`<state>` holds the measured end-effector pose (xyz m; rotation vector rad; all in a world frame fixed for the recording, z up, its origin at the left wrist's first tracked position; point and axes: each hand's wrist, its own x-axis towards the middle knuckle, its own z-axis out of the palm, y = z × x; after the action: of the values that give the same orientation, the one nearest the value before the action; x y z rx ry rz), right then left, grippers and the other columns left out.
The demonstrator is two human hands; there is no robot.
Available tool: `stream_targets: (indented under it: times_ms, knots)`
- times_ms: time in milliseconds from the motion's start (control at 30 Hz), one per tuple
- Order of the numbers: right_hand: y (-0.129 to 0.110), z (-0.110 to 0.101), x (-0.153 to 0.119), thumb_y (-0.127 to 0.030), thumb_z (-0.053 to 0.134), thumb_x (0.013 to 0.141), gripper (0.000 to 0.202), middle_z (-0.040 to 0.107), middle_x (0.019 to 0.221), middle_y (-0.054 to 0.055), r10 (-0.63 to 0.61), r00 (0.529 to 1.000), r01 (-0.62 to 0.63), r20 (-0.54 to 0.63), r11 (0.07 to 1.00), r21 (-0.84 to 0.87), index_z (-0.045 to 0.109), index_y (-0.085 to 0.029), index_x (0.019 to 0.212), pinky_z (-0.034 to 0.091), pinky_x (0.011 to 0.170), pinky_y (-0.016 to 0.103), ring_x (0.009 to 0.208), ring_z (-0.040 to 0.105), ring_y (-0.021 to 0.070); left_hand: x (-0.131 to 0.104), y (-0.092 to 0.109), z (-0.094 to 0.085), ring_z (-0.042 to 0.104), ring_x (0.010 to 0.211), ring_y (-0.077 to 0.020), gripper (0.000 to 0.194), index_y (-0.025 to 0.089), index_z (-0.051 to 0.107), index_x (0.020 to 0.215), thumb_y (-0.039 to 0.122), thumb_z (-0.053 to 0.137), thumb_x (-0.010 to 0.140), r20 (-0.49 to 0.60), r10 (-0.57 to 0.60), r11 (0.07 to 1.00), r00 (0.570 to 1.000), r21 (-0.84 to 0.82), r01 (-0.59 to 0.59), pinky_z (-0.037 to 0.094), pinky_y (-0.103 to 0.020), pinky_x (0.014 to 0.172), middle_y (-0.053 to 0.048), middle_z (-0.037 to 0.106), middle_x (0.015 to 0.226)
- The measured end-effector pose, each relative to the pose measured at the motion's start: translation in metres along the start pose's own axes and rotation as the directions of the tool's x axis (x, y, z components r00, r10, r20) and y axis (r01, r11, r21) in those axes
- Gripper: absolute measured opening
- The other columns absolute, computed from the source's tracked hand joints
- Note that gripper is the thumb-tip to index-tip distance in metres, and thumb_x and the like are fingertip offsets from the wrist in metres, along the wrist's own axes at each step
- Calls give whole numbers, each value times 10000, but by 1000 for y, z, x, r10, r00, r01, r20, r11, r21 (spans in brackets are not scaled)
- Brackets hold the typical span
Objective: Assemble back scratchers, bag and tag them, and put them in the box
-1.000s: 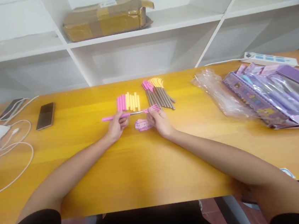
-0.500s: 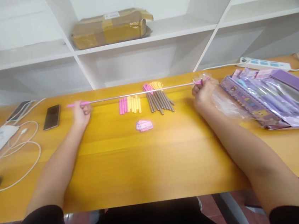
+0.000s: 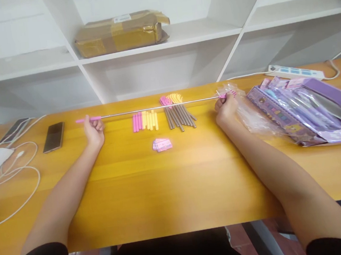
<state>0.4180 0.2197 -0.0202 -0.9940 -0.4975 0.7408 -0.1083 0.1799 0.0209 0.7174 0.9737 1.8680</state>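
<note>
A telescopic back scratcher (image 3: 156, 107) is drawn out long and stretches level between my two hands. My left hand (image 3: 94, 130) is closed around its pink handle. At the other end, my right hand (image 3: 226, 106) grips the rod by its pink claw head. Below the rod lie short pink tubes (image 3: 137, 122) and yellow tubes (image 3: 150, 120) side by side. Several metal rods (image 3: 181, 117) with pink claw heads (image 3: 165, 101) and yellow claw heads (image 3: 174, 98) are bunched to their right. Small pink printed cards (image 3: 162, 145) rest nearer to me.
Right of my right hand are crumpled clear plastic bags (image 3: 256, 120) and a purple display box (image 3: 291, 119) with wrapped items. A power strip (image 3: 295, 72) lies behind it. On the left are a phone (image 3: 53, 137) and white cables (image 3: 25, 169). A taped carton (image 3: 119, 33) sits on the shelf.
The view has shifted slightly, so most things appear a little further left. Both hands still hold the extended back scratcher by its two ends.
</note>
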Motion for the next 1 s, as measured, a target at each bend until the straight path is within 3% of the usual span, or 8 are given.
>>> stream_targets:
  times_ms: [267,633,800,900,967,1000]
  knots:
    - [-4,3,-4,-196,380,1120,434,302,600,-72,31,998,-32,-52,999,-30,358,-249,691,143,389,225,457,240,92,3,-4,2,262,439,-63,445,217,350,672,328,600,1023,-69,15,998,997,63,-11,199,-219,442,89,303,579]
    - [-6,5,-10,-156,351,1114,431,308,610,-77,44,997,-48,-64,997,-61,346,-255,694,146,409,233,455,236,86,0,-4,4,264,440,-61,433,215,367,685,308,626,1019,-77,26,996,997,90,-19,196,-208,434,90,310,590]
    - [-20,12,-9,-159,299,1118,420,283,612,-87,88,990,-95,-114,994,-62,322,-279,716,121,435,269,457,230,92,2,-2,8,243,445,-75,525,233,309,679,380,676,1025,-43,40,995,998,92,-36,209,-220,438,97,249,581]
    - [-28,30,-33,-216,279,1137,409,236,609,-99,112,980,-124,-162,990,-65,298,-287,735,105,446,281,463,181,98,-26,-12,31,229,454,-74,585,233,284,684,478,697,1019,-80,144,988,986,60,-139,205,-214,452,103,206,583]
    - [-26,45,-79,-310,352,1152,423,266,598,-94,102,988,-111,-119,991,-69,317,-276,732,142,446,265,476,210,100,-66,-28,52,239,464,-72,646,232,276,673,571,733,978,-59,126,990,990,67,-122,212,-214,461,100,213,577]
    - [-22,52,-111,-407,434,1145,450,290,596,-90,101,993,-106,-67,992,-64,335,-270,729,190,448,253,484,246,100,-91,-37,62,254,470,-75,667,232,278,663,618,733,962,9,85,993,996,80,-85,233,-218,469,95,229,569]
